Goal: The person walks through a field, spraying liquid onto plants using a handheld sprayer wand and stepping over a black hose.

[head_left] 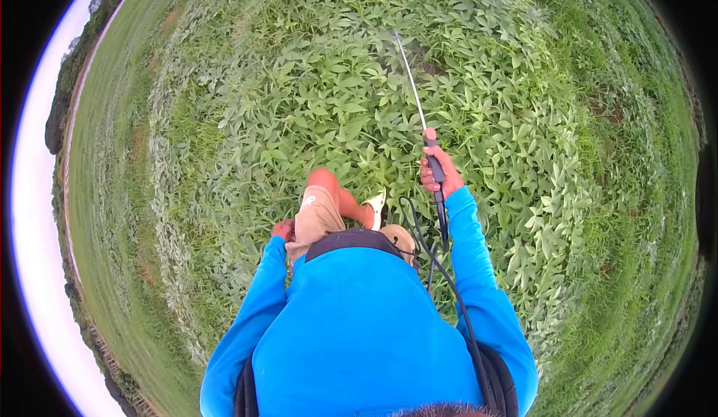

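Note:
My right hand (443, 175) is wrapped around the black handle of a spray wand (413, 84). The wand's thin metal tube points forward and slightly left over the leafy plants (351, 103), and a faint mist seems to hang near its tip. From the handle's lower end a black hose (456, 290) loops back along my right side. My left hand (283, 230) is low beside the left leg of my beige shorts (316, 215), its fingers curled; what they hold, if anything, is hidden.
Dense green crop surrounds my legs, with taller grass (598, 297) on the right. A light yellow-green shoe (376, 206) shows among the leaves. Dark straps (497, 379) run over my blue shirt. Trees (63, 118) line the field's far left edge.

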{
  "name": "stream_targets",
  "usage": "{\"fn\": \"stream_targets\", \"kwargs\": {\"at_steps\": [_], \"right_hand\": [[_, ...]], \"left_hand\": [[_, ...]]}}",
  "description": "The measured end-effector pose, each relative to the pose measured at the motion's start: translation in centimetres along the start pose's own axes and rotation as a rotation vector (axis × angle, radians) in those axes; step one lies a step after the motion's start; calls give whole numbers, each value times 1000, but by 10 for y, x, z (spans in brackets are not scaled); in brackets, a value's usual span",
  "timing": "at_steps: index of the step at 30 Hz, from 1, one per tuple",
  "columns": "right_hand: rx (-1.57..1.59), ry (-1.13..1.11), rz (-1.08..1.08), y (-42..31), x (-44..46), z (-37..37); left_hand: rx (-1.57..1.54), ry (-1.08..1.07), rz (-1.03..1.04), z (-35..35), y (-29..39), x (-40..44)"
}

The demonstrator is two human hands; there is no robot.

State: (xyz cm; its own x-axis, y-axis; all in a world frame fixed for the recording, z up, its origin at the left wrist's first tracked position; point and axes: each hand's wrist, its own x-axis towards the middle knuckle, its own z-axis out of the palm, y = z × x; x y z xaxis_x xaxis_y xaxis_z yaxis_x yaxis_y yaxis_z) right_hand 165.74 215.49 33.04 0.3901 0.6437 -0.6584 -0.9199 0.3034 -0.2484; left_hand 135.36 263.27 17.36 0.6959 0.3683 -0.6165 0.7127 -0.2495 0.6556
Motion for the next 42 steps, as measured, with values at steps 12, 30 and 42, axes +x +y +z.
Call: {"fn": "stream_targets", "kwargs": {"at_steps": [12, 30, 42], "right_hand": [[-28, 265, -264, 14, -40, -24], [-9, 148, -89, -15, -4, 34], [-202, -386, 472, -89, 166, 183]], "left_hand": [[-160, -198, -340, 57, 97, 67], [-268, -381, -291, 102, 107, 140], [-250, -227, -551, 77, 91, 184]]}}
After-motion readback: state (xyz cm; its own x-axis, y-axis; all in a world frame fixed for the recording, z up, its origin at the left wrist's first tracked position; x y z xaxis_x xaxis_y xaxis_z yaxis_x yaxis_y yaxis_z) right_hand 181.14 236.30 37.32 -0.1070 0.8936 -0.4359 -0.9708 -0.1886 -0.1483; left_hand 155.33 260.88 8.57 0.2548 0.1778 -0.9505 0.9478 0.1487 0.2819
